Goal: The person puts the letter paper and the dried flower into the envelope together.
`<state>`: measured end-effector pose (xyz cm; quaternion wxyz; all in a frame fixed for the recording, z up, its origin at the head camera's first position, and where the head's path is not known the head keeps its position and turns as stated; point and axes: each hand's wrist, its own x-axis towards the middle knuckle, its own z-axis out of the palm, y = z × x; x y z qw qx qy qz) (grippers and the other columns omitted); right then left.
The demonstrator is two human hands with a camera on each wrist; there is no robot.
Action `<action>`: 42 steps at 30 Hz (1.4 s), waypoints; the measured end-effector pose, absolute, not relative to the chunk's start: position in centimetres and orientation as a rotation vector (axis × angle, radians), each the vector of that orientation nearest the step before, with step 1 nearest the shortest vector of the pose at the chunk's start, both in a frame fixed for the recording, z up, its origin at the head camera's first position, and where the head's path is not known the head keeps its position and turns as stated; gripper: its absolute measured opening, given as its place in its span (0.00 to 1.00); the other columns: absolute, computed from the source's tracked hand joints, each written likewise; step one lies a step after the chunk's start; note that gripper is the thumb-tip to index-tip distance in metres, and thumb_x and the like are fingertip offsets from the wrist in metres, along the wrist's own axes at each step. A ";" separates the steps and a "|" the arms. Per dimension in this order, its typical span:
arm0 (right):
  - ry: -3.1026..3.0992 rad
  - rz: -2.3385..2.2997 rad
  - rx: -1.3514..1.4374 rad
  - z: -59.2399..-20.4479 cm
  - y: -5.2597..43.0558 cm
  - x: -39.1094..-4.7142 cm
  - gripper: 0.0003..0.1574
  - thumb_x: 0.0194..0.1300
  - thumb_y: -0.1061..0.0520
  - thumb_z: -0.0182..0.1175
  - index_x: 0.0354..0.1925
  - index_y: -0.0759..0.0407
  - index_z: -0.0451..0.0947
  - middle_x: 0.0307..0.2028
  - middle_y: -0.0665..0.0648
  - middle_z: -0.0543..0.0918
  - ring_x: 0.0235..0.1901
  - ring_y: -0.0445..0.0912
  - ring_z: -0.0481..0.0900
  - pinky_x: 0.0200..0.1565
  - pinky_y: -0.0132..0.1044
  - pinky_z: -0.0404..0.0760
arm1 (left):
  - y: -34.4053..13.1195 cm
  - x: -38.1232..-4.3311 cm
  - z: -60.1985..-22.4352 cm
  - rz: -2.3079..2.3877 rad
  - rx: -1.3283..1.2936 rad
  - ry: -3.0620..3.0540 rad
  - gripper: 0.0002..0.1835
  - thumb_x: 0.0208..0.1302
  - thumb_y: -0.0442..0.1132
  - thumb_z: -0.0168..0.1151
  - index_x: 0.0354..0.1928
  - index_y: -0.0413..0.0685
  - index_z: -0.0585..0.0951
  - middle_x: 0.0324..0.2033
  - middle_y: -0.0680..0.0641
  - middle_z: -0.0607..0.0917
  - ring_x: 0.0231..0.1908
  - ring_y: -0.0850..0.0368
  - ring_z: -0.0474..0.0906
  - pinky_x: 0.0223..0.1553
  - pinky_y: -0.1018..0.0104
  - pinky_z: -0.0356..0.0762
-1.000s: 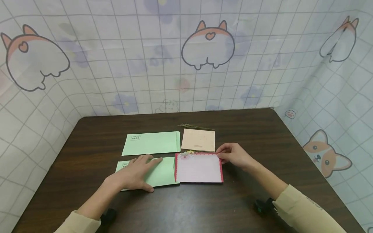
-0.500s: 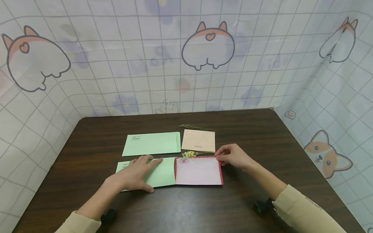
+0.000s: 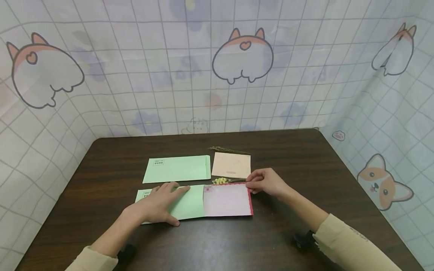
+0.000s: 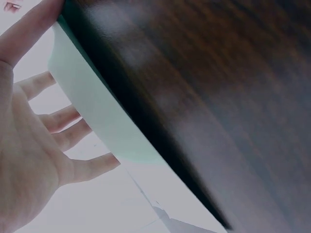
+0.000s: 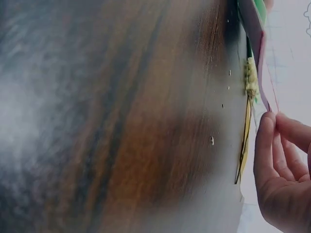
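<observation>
In the head view a pale pink card with a red scalloped edge lies with its left part inside a green envelope. My right hand pinches the card's upper right corner between thumb and fingers; the right wrist view shows the same pinch on the card's edge. My left hand rests on the envelope with fingers spread, and in the left wrist view its fingertips touch the envelope. How far the card reaches inside is hidden.
Behind lies a second green envelope, with a beige square card to its right. A dried sprig lies beyond that card, and a yellow dried flower sits along the pink card's top edge. All rest on a dark wooden table.
My right hand has moved left and slightly nearer with the pink card, whose left side has slid into the envelope. The yellow flower shows more fully. My left hand has stayed put.
</observation>
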<state>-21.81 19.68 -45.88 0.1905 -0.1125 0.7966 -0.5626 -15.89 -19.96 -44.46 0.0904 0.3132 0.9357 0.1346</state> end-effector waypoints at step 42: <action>2.079 -1.693 -0.201 -46.2 17.6 -22.1 0.14 0.70 0.69 0.63 0.51 0.77 0.76 0.39 0.64 0.84 0.34 0.49 0.85 0.44 0.46 0.87 | -19.4 -16.3 -44.1 0.370 0.918 2.766 0.56 0.47 0.56 0.83 0.77 0.49 0.66 0.64 0.41 0.71 0.64 0.41 0.68 0.58 0.33 0.66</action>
